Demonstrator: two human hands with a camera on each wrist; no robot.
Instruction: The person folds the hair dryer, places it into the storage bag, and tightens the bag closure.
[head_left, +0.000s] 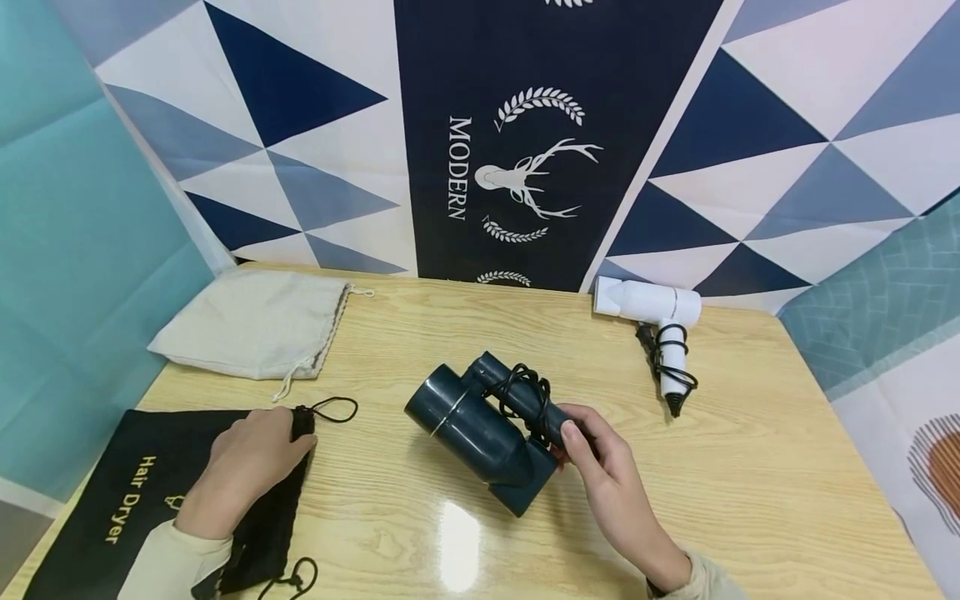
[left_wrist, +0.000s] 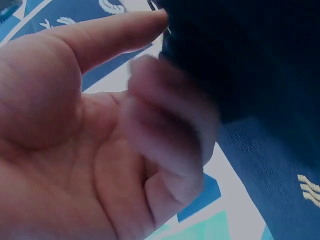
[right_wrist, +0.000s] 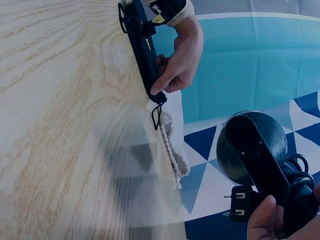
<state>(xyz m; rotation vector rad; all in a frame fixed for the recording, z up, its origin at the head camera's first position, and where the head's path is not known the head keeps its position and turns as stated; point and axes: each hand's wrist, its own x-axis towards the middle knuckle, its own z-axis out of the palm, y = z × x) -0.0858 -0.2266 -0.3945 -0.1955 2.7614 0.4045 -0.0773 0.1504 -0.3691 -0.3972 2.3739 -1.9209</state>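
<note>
My right hand [head_left: 618, 483] holds a dark blue-green hair dryer [head_left: 480, 433] by its folded handle, above the table. Its black cord [head_left: 525, 396] is wound round the handle, and the two-pin plug [right_wrist: 241, 204] sticks out beside the fingers in the right wrist view. On the left, my left hand [head_left: 251, 467] pinches the mouth edge of a black drawstring bag [head_left: 97, 500] lettered "Hair Dryer". In the left wrist view the thumb [left_wrist: 120, 37] meets the dark cloth, with the other fingers curled below it.
A pale grey drawstring bag [head_left: 247, 325] lies at the back left, behind the black one. At the back right sits a white hair dryer [head_left: 648, 304], cord wrapped round its handle. Patterned cloth walls [head_left: 322, 125] border the wood-grain table [head_left: 712, 500] at the back and sides.
</note>
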